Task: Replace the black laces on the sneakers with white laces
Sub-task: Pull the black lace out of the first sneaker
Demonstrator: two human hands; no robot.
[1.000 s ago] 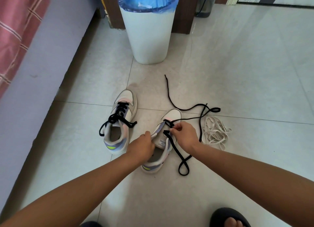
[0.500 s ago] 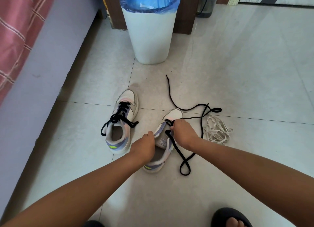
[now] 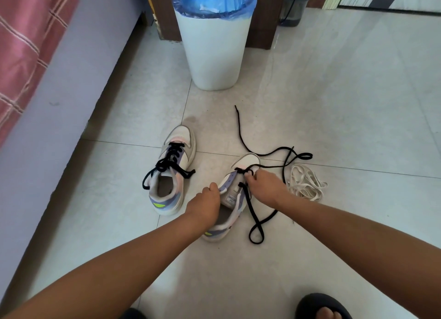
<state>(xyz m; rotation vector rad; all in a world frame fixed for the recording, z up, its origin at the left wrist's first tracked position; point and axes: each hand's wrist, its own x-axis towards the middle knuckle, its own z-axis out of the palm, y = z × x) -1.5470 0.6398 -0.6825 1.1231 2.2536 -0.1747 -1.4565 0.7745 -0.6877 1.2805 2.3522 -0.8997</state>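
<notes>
Pinching the mostly unthreaded black lace [image 3: 253,211], the right hand [image 3: 265,187] works at centre frame; white laces [image 3: 305,185] untouched.

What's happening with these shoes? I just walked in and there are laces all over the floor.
A person is unlacing the right sneaker: the left hand grips its collar while the right hand pinches the black lace near the toe eyelets; most of it trails loose on the floor. The left sneaker is fully laced in black. The white laces lie bundled beside them, unused.
</notes>
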